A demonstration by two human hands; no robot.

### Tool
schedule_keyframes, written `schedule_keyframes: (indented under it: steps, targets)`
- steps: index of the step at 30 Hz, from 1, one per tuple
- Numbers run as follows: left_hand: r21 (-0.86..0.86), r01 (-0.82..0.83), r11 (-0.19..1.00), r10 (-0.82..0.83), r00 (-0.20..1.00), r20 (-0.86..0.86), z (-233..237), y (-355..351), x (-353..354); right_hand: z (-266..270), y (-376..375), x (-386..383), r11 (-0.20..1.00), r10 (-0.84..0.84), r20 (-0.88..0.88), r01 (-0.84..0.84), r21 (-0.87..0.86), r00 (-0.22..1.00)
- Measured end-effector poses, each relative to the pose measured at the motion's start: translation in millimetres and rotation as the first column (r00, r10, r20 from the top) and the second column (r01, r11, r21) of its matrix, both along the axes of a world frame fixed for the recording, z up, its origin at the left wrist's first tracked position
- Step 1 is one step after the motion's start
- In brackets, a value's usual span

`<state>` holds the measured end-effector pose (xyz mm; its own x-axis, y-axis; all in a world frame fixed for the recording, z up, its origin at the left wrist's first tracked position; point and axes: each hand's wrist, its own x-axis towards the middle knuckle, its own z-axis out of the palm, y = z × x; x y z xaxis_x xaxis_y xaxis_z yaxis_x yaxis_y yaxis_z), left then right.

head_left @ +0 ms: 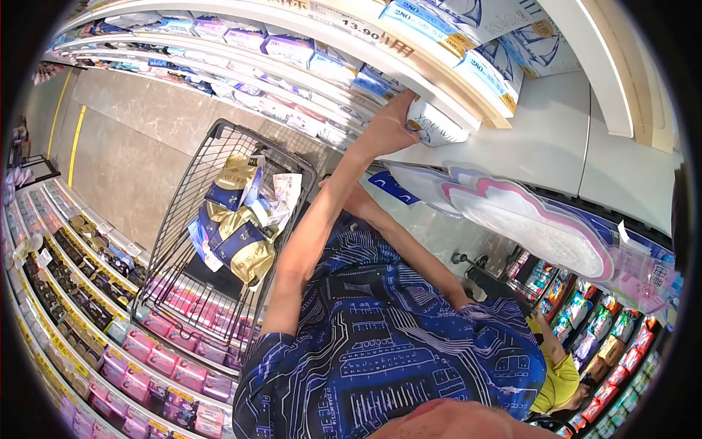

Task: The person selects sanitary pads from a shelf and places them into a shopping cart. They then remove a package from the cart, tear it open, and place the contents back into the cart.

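Observation:
My left hand (391, 130) reaches up to the shelving, its thumb and fingers closed on a white package (436, 124) with dark lettering and a gold mark. The package sits at the shelf edge, below the price strip. Behind my left forearm, my right hand (349, 196) is close to the near end of the shopping cart (219, 130); its fingers are mostly hidden. In the cart lie gold-and-navy packs (245, 245) and a white printed pack (287, 192).
Blue-and-white packs (482, 69) stand on the upper shelf, and purple packs (289, 50) line the one below. A pink-edged display board (534, 219) juts out on the right. Pink packs (164, 358) fill shelving at left. A person in yellow (556, 377) is behind me.

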<state>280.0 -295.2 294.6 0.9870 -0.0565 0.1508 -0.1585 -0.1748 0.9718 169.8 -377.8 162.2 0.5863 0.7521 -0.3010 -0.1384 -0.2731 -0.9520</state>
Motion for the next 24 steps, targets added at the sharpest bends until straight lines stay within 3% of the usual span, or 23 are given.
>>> schedule_keyframes:
  steps: [2,9,14,17,24]
  targets:
    - [0.077,-0.041,0.996,0.038,0.998,0.042,-3.8,-3.0,-3.0,-15.2,0.2,-2.5,1.0,0.0,0.079,0.0,-0.004,0.997]
    - [0.034,-0.047,0.998,0.044,0.996,0.075,-10.2,-6.7,-4.6,3.4,-0.2,-5.7,1.0,-0.009,0.157,0.011,-0.014,0.988]
    - [0.054,-0.164,0.985,0.154,0.976,0.156,-16.4,-12.6,-5.2,1.2,-0.2,-6.4,0.999,-0.012,0.008,0.011,0.045,1.0]
    - [-0.006,-0.172,0.985,0.172,0.979,0.107,-15.0,-13.5,-6.5,-3.4,-0.1,-7.8,0.999,-0.023,-0.047,0.024,0.038,0.999]
    - [0.229,-0.252,0.94,0.22,0.963,0.157,-14.1,-11.6,-9.6,-6.2,0.4,-11.0,0.999,-0.024,-0.076,0.027,0.033,0.997]
